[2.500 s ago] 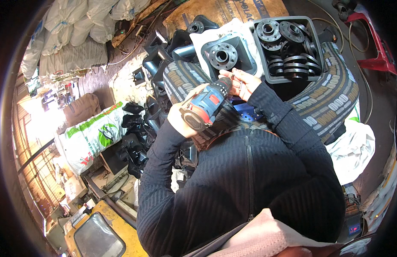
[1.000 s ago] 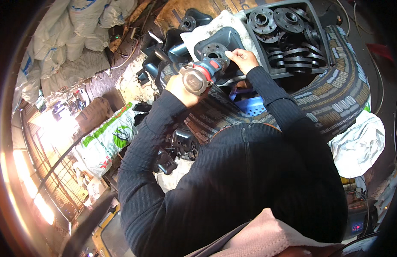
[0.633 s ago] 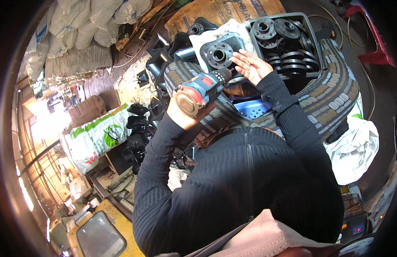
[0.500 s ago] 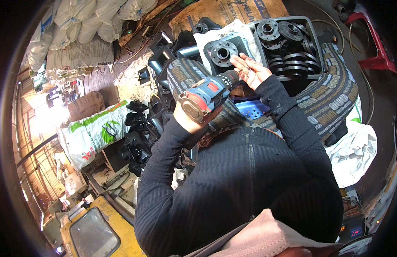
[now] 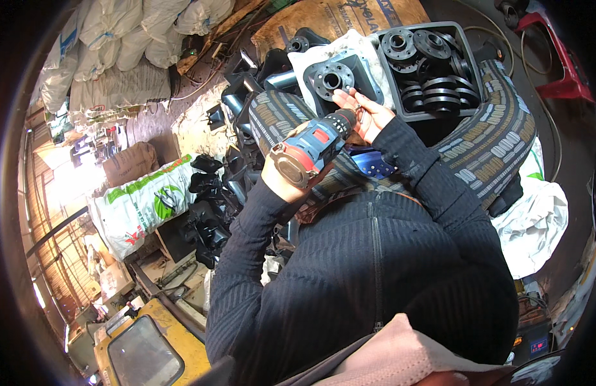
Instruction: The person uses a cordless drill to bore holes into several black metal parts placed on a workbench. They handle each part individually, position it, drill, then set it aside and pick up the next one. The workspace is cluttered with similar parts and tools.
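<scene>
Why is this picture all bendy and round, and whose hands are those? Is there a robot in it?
No robot here, just a person's two bare hands! A camera on their head looks down, so you see their black sleeves and body from above. Its very wide lens bends straight edges.

The left hand grips a blue and red power drill. The right hand is by the drill's tip; I can't tell if it holds something small.

Past the hands, a black part with a round, holed face lies on a white sheet. To its right, a grey bin holds dark round metal pieces.
</scene>
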`<state>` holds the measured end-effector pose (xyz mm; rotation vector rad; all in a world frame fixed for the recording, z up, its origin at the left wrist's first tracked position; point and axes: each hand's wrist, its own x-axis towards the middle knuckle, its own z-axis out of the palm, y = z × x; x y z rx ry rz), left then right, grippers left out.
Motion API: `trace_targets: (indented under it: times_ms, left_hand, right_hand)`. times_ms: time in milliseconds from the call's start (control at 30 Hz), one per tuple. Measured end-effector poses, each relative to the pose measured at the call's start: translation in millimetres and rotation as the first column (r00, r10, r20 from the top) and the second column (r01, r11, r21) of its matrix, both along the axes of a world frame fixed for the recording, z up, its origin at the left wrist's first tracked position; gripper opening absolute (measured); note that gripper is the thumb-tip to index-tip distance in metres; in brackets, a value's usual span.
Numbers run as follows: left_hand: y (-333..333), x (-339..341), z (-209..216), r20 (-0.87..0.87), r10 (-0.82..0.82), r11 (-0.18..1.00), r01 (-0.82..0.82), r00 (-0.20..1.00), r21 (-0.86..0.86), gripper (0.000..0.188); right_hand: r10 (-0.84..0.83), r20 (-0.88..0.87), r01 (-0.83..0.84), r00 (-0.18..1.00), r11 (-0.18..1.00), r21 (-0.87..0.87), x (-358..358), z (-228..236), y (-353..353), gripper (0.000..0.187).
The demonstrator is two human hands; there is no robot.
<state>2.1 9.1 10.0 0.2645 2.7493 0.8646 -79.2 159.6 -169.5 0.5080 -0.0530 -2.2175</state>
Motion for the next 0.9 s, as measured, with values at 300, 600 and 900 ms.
trace_targets:
  times_ms: [300, 600, 900]
  left_hand:
    - [-10.3, 2.5, -6.1, 0.079, 0.009, 0.999, -0.012, 0.997, 0.034, 0.054]
    - [-27.6, -9.9, -5.8, 0.091, 0.04, 0.993, -0.029, 0.995, -0.113, 0.066]
    - [-72.0, -35.4, -29.9, 0.231, 0.121, 0.978, -0.075, 0.965, -0.196, 0.04]
  right_hand:
    - [0.11, 0.034, -0.114, 0.993, 0.984, 0.139, -0.9, 10.4, -2.8, 0.026]
    - [0.258, -0.001, -0.248, 0.966, 0.932, 0.265, 7.0, -17.7, -14.0, 0.033]
    - [0.271, -0.317, 0.15, 0.909, 0.496, 0.855, -29.1, -63.6, -17.8, 0.033]
